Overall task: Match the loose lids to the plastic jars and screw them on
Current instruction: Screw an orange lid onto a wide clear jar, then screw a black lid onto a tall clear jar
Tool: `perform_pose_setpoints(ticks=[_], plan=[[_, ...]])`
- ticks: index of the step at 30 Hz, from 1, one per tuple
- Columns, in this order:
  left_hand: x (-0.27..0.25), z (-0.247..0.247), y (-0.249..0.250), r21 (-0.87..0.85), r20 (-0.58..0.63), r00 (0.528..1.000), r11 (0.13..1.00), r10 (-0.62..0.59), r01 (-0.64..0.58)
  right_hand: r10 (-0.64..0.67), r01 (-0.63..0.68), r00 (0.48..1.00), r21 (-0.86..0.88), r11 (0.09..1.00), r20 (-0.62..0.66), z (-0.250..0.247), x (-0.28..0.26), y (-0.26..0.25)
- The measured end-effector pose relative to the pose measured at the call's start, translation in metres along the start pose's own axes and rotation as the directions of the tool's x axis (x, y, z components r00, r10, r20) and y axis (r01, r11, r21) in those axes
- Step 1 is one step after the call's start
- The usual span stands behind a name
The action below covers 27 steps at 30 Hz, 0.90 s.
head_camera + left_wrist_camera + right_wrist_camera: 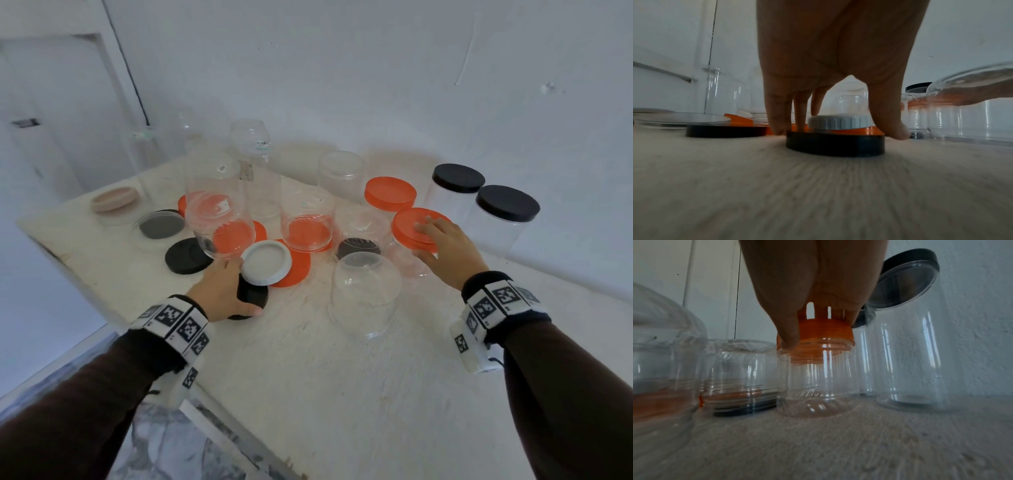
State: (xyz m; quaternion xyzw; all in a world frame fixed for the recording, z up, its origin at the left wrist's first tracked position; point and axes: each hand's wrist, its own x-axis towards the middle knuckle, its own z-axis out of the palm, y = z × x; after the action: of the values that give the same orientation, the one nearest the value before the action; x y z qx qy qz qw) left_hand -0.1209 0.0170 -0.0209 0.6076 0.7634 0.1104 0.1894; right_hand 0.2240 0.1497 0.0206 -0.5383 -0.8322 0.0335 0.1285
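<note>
My left hand [247, 288] grips a loose black lid [835, 147] that lies flat on the pale table [308, 377], fingers on its left edge and thumb on its right. Right behind it, a white ribbed lid [266, 262] lies on an orange lid [296, 272]. My right hand [423, 240] holds an orange lid [825, 330] that sits on the mouth of a short clear jar [818, 386], thumb on the lid's side and fingers over its top. A round open jar [364, 294] stands between my hands.
Two tall jars with black lids [457, 178] [507, 204] stand at the back right, and one with an orange lid [390, 193] behind my right hand. Several open clear jars and loose orange, black [187, 255] and beige [114, 198] lids crowd the left and back. The table's edge runs diagonally at front left.
</note>
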Motion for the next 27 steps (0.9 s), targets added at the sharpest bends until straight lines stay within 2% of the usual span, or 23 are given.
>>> perform_pose_setpoints(ticks=[5,15,22,25,27], plan=[[0.008,0.004,-0.006,0.051,0.049,0.998,0.998,-0.038,0.035,0.019,-0.019,1.0,-0.01,1.0,0.016,-0.001,0.0,-0.002],[-0.02,-0.019,0.014,0.02,-0.035,0.999,0.999,0.029,-0.029,0.049,-0.051,0.993,0.014,0.999,0.105,-0.007,-0.013,-0.001],[-0.042,-0.041,0.043,0.064,-0.121,0.976,0.983,0.182,-0.175,0.038,-0.038,0.998,-0.001,0.999,0.05,-0.013,-0.051,-0.001],[-0.044,-0.041,0.071,0.001,-0.168,0.947,0.96,0.276,-0.279,0.016,-0.016,1.0,0.017,1.0,0.004,-0.023,-0.072,-0.002],[-0.045,-0.038,0.095,-0.043,-0.215,0.908,0.925,0.361,-0.378,0.026,-0.025,1.0,0.041,0.999,-0.016,-0.034,-0.089,-0.005]])
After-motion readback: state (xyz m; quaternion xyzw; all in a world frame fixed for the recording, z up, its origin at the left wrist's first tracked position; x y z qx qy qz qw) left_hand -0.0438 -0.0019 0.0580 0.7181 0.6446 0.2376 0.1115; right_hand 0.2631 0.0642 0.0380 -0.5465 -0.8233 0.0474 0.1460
